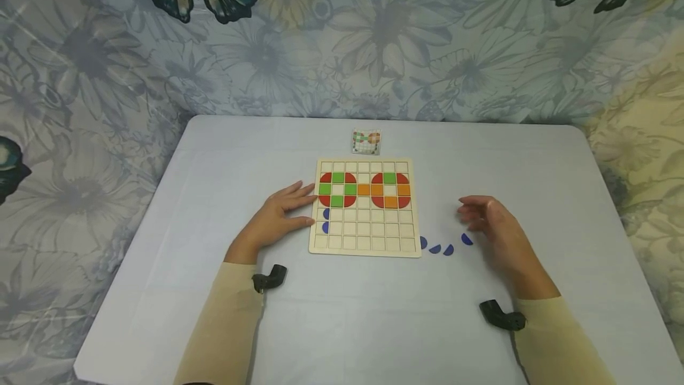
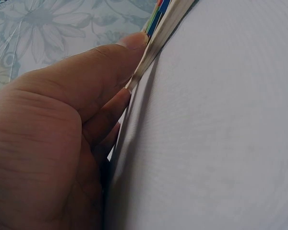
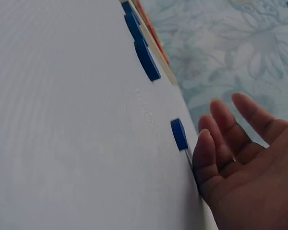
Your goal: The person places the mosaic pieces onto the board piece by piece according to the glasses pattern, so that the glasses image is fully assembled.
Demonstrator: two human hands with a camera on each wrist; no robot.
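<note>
A square wooden grid board lies on the table with red, green and orange pieces in its upper rows. Two blue half-circle pieces sit in its left column. At the board's left edge, my left hand touches the rim with fingertips and thumb; the left wrist view shows the thumb against that edge. Several loose blue half-circles lie to the right of the board. My right hand hovers beside the rightmost blue half-circle, its fingers loosely bent and holding nothing.
A small patterned card lies behind the board. Both are on a white-covered table with a floral, butterfly-printed cloth hanging behind it. Black wrist devices are attached at both sleeves.
</note>
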